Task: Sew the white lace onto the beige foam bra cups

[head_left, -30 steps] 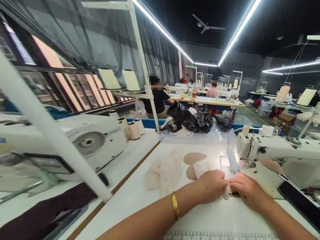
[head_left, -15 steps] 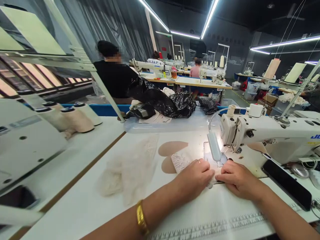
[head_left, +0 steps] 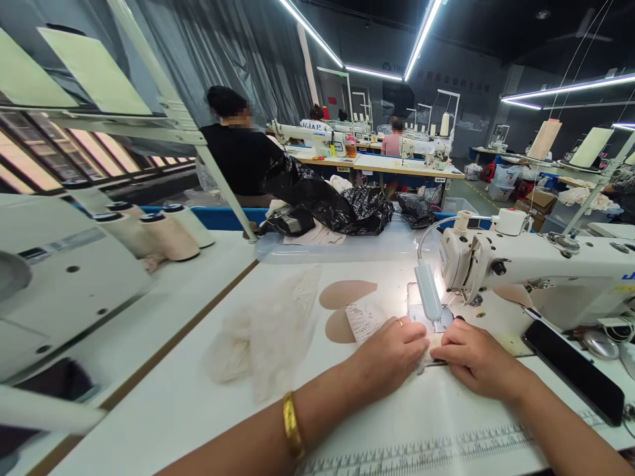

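Here, both hands sit flat at the needle end of the sewing machine (head_left: 520,271), pressing a small lace piece (head_left: 364,319) down onto the counter (head_left: 397,423). Left hand (head_left: 391,354): fingers curled loosely over the fabric, palm down, pinning it rather than pinching it; a ring shows on one finger and a gold bangle (head_left: 292,424) on the wrist. Right hand (head_left: 473,357): also palm down, fingertips pushed toward the presser-foot area, resting on the same piece's edge. Neither hand is closed around anything; both are pressing.

The lace piece runs from about 10 o'clock of the left hand, under both hands, toward the lit patch beneath the machine lamp (head_left: 427,299). Whether the needle has reached the fabric I cannot tell: the hands and lamp cover that spot.

Progress, as a judgement: the piece looks positioned and held for stitching, so feeding seems underway or about to start; no finished seam can be made out. Work appears to remain: a heap of pale lace (head_left: 268,330) lies at 9 o'clock of the left hand, and two tan cup-shaped pieces (head_left: 344,307) lie just beyond the lace piece, at 11 o'clock.

Around: a dark phone (head_left: 575,370) at 3 o'clock of the right hand; thread cones (head_left: 169,235) far at 10 o'clock; black plastic bags (head_left: 342,201) at 12 o'clock past the counter's far edge; a person in black (head_left: 238,155) seated beyond, at another station.
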Action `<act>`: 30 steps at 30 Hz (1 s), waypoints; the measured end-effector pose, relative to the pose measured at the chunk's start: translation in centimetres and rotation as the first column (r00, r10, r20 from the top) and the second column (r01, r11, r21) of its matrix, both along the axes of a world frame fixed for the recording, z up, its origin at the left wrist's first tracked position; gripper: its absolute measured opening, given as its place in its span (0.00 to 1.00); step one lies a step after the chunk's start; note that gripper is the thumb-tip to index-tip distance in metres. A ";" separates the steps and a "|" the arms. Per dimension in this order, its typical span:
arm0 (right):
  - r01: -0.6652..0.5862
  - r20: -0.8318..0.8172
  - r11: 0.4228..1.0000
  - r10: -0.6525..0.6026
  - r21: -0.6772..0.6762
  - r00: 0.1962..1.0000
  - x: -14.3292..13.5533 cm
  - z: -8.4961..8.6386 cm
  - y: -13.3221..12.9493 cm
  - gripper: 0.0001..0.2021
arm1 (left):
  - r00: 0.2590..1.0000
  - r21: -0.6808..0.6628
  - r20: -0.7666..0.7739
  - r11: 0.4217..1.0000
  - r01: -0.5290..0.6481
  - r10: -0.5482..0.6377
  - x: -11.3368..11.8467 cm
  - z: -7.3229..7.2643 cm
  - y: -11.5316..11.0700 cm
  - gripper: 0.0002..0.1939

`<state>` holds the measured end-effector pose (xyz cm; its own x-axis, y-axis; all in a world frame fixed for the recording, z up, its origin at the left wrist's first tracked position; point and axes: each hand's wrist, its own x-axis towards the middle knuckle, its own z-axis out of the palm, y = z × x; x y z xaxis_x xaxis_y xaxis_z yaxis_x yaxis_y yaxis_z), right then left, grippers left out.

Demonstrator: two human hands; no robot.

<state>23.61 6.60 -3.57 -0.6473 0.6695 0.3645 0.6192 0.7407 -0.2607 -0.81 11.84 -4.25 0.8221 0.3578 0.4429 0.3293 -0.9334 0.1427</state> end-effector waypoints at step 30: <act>0.230 0.016 0.971 -0.231 0.070 0.973 0.5 -1.8 1.5 0.15 | 0.998 -0.005 -0.039 0.998 0.056 -0.056 1.9 1.8 3.7 0.14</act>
<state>24.07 8.06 -5.42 -0.4873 0.7762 0.4000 0.7806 0.5926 -0.1989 1.06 15.59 -2.48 0.8578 0.3124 0.4082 0.2818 -0.9500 0.1347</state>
